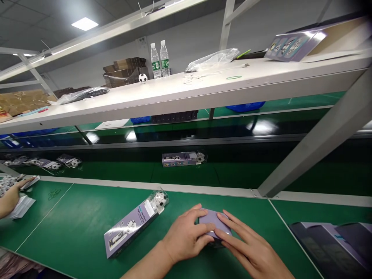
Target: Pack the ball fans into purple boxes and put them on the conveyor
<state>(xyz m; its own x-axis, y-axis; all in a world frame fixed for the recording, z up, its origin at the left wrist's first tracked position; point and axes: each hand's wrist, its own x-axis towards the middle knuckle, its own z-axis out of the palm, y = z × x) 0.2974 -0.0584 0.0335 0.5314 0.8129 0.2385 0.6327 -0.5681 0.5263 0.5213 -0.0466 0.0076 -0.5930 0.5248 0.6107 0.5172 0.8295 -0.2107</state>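
Note:
Both of my hands rest on a small lilac card box (213,221) lying on the green table (72,217). My left hand (186,234) covers its left side with fingers curled over the top. My right hand (247,248) lies along its right side, fingers flat on the card. Just left of my hands lies a packed purple box with a small football toy (135,224) in clear wrap, set at a slant.
A similar packed box (183,159) sits on the dark conveyor beyond the table edge, with more packs (68,161) at far left. Another person's hand (11,197) works at the left edge. Flat purple cartons (331,244) lie at right. A slanted metal strut (319,143) crosses at right under the white shelf (174,97).

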